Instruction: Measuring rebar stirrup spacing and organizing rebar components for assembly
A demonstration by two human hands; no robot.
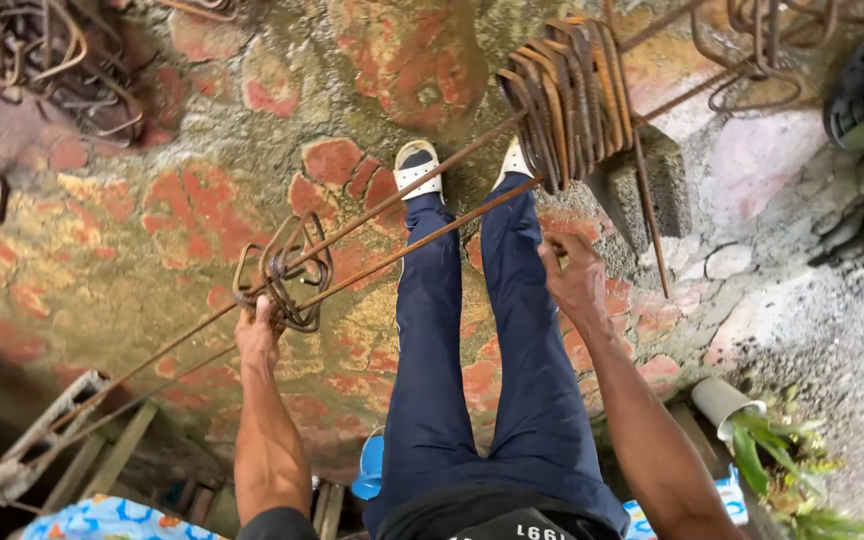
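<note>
Rebar work seen from above, over the person's own legs in dark blue trousers (512,400) and white sandals (418,170). Two long rusty steel bars (402,195) run side by side on a slant from the lower left to the upper right, crossing just over the thighs and shins.

Left hand (257,335) is clenched around the nearer bar at the small cluster of bent wire stirrups (287,270), its knuckles touching the lowest ring of that cluster. These few stirrups are threaded on the bars and hang tilted, each at a slightly different angle.

Right hand (574,280) is raised by the right knee with the fingers curled; it seems to pinch something small just under the far bar, but what it grasps is too small to tell.

At the upper right a thick pack of stirrups (567,95) is bunched tight on the same bars, standing nearly upright and pressed against one another. Below it a single thin rod (650,215) hangs down over a grey concrete block (652,185).

Floor (152,230) below is worn concrete with flaking red paint. More loose bent stirrups (42,60) lie heaped at the upper left, well apart from the hands. Green leaves (782,465) and a white plastic pipe end (724,400) sit at the lower right.
</note>
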